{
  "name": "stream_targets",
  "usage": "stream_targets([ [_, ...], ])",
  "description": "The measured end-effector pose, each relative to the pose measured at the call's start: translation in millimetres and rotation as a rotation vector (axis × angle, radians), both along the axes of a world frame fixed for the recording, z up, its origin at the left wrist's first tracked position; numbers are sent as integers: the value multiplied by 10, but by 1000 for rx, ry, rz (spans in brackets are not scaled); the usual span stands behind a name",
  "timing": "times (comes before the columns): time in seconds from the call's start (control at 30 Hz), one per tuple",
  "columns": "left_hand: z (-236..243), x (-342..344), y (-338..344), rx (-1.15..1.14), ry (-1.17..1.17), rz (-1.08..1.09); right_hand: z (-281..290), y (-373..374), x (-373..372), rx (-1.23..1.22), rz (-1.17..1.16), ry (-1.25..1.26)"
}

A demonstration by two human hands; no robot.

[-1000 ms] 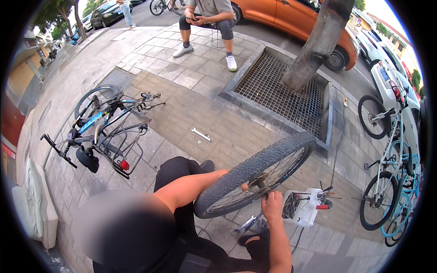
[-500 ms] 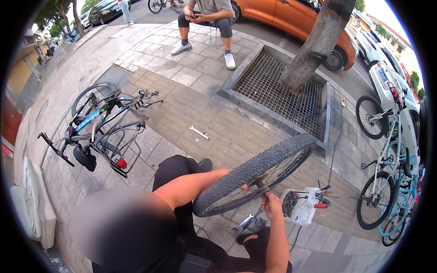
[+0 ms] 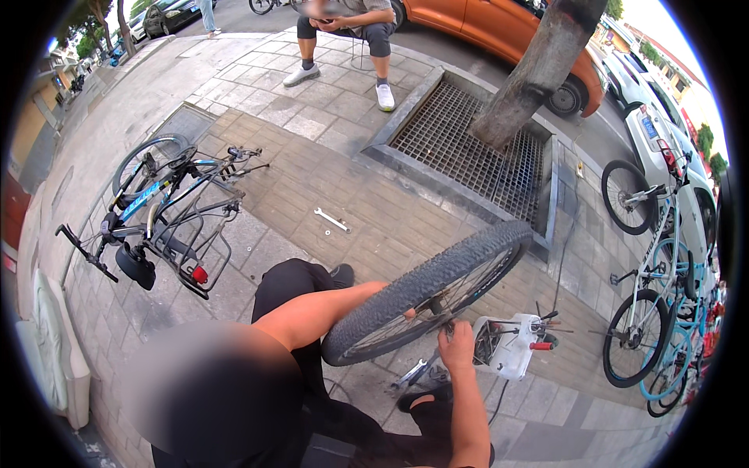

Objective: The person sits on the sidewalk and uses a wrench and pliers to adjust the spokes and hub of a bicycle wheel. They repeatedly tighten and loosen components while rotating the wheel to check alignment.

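Observation:
A bicycle wheel (image 3: 425, 282) with a knobbly black tyre leans tilted in front of me, over my knees. My left arm reaches behind the tyre, and only a bit of my left hand (image 3: 410, 313) shows through the spokes beside the hub (image 3: 438, 303). What those fingers do is hidden. At the near end of the hub's axle, my right hand (image 3: 457, 345) has its fingers curled together. Whatever it pinches there is too small to make out. Wrenches (image 3: 412, 374) lie on the paving below the wheel.
Right of my hand stands a white tool container (image 3: 511, 360) with rods and a red handle. A wrench (image 3: 332, 220) lies ahead on the paving. A bicycle without its front wheel (image 3: 160, 210) lies left. A tree grate (image 3: 468, 148), a seated person (image 3: 343, 31) and parked bicycles (image 3: 644, 312) are around.
My right hand has turned, its back now more upward and its fingers curled at the axle. The whole view has shifted slightly. The wheel stays tilted in about the same place.

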State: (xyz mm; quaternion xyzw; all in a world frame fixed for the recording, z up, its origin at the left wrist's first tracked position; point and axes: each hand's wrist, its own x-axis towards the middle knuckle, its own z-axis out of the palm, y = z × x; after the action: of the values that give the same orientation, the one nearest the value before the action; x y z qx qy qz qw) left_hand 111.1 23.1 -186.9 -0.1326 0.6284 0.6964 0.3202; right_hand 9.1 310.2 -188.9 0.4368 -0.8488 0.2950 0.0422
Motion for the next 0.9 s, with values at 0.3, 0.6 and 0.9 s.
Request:
stream_targets([
  [0.3,-5,-19,12,1,-11,12,-131,43,-207,-210,-433,-1451],
  [0.6,-11,2,9,-12,-35,19,-167,32,-181,-256,-374,-1335],
  [0.9,62,3,-25,-47,-89,10,70,32,-36,-50,9,-95],
])
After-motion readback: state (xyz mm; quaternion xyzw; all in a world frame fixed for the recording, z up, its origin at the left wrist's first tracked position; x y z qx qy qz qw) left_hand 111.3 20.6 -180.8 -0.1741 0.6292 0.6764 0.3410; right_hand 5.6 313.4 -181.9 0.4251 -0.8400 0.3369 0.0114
